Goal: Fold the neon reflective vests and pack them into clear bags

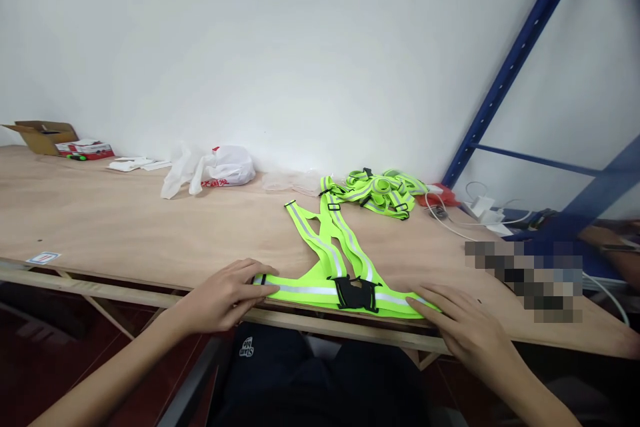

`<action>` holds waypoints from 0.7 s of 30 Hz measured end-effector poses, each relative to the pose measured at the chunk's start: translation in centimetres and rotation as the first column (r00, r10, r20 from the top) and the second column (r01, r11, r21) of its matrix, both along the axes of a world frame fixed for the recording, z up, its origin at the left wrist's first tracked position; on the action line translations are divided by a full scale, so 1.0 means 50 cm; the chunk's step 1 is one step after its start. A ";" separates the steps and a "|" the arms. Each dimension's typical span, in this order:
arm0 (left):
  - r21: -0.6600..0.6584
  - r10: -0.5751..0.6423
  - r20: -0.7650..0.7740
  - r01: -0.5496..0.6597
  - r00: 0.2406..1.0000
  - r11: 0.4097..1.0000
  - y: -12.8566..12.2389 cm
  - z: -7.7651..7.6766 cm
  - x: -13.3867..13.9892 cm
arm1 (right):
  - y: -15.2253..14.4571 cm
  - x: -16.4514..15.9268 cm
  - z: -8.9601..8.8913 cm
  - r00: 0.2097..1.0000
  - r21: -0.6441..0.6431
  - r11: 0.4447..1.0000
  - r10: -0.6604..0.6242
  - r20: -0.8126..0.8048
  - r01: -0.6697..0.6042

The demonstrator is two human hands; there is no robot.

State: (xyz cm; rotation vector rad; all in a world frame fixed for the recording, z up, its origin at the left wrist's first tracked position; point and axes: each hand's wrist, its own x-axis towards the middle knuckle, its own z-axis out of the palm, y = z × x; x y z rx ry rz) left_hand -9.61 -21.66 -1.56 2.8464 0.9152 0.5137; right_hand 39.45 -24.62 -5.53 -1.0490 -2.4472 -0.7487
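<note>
Left hand (231, 293) pinches the left end of the harness (305, 289). Right hand (463, 320), fingers extended, lies upon its right.

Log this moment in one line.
Left hand: touching lime-green reflective fabric harness | right hand: touching harness | black plastic buckle: between hands

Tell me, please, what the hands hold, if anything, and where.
Left hand and right hand touch the green harness strap near opposite ends; whether gripped is unclear.
</note>
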 end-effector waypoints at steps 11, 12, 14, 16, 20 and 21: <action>-0.122 0.086 0.006 -0.085 0.996 0.989 0.018 0.021 -0.030 | -0.009 -0.056 0.013 0.981 -0.275 0.958 -0.129 -0.143 0.086; -0.127 0.095 0.002 -0.094 0.996 0.987 0.033 0.030 -0.029 | -0.008 -0.067 0.022 0.979 -0.287 0.954 -0.138 -0.151 0.090; -0.130 0.135 0.009 -0.133 0.991 0.983 0.084 0.052 -0.020 | 0.005 -0.098 0.040 0.971 -0.309 0.947 -0.149 -0.187 0.086; -0.122 0.233 0.017 -0.229 0.972 0.966 0.165 0.071 0.001 | 0.029 -0.141 0.052 0.960 -0.339 0.938 -0.158 -0.232 0.073; -0.141 0.427 -0.082 -0.435 0.900 0.889 0.354 0.077 0.069 | 0.071 -0.235 0.059 0.949 -0.485 0.874 -0.179 -0.259 0.033; -0.134 0.449 -0.082 -0.456 0.890 0.880 0.394 0.072 0.086 | 0.077 -0.252 0.058 0.951 -0.534 0.845 -0.176 -0.254 0.014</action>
